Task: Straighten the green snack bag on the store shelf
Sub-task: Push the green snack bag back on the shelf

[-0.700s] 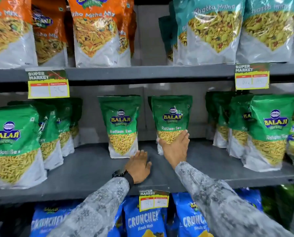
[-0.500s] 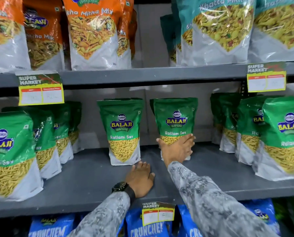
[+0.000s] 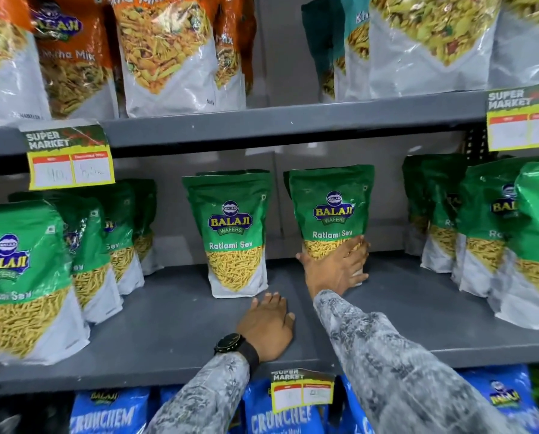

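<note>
Grey shelf: your right hand wraps the lower front of the upright green snack bag, hiding its base; grip apparently closed. Left hand rests flat, holding nothing.

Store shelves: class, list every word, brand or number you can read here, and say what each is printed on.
"BALAJI WAFERS", "Ratlami Sev": green snack bag under the right hand.
"Mitha Mix": orange bag, top shelf.
"SUPER MARKET": yellow price tag; its handwritten prices are too faint to read.
"CRUNCHEM": blue bag, bottom shelf.
Teal bags' lettering is cut off.
</note>
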Demonstrator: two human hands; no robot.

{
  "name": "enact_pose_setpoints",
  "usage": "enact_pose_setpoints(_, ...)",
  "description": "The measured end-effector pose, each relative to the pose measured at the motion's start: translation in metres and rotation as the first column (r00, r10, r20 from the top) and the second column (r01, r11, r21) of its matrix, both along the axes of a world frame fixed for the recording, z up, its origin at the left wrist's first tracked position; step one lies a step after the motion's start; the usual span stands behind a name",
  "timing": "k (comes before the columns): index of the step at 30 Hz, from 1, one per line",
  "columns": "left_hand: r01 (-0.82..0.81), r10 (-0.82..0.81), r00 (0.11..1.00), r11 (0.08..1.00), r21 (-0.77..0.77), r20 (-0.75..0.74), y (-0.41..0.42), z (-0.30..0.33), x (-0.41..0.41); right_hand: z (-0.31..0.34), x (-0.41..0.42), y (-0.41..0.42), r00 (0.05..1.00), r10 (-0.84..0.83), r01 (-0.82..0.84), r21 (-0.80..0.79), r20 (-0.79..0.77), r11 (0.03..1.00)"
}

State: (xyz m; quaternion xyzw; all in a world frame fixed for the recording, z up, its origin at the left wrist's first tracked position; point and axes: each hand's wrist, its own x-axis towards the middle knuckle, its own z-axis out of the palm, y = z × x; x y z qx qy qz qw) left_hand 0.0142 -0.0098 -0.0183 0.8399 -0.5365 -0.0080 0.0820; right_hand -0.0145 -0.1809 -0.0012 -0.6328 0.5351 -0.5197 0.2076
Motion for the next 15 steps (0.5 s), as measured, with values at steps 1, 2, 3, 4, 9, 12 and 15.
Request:
enact_pose_setpoints(1,0.001,-0.001,1.0,1.0,0.001,0.001,0.0,0.0,0.0,-0.002,0.0,0.0,1.0,-0.001,0.001,-0.011,-0.009,1.0)
enact_pose_setpoints(2,0.002,-0.002,1.0,1.0,0.002,0.004,0.0,0.0,0.0,-0.003,0.0,-0.001,1.0,0.001,-0.001,-0.02,-0.02,1.0)
enact_pose_setpoints(3,0.002,-0.002,1.0,1.0,0.002,0.005,0.0,0.0,0.0,-0.004,0.0,0.0,1.0,0.006,-0.007,-0.024,-0.029,1.0)
enact_pose_setpoints(4,0.003,-0.003,1.0,1.0,0.002,0.006,0.0,0.0,-0.001,-0.005,0.0,0.0,0.999,0.011,-0.011,-0.024,-0.034,1.0)
enact_pose_setpoints(9,0.0,0.0,1.0,1.0,0.004,0.002,-0.001,-0.001,0.0,-0.002,-0.003,0.004,0.999,0.02,-0.021,-0.018,-0.05,1.0)
enact_pose_setpoints(12,-0.002,0.002,1.0,1.0,0.007,-0.001,-0.002,-0.002,0.001,-0.001,-0.008,0.007,0.998,0.021,-0.022,-0.016,-0.051,1.0)
enact_pose_setpoints(15,-0.003,0.003,1.0,1.0,0.012,-0.003,-0.002,-0.001,0.0,-0.002,-0.015,0.011,0.998,0.031,-0.032,-0.02,-0.047,0.999)
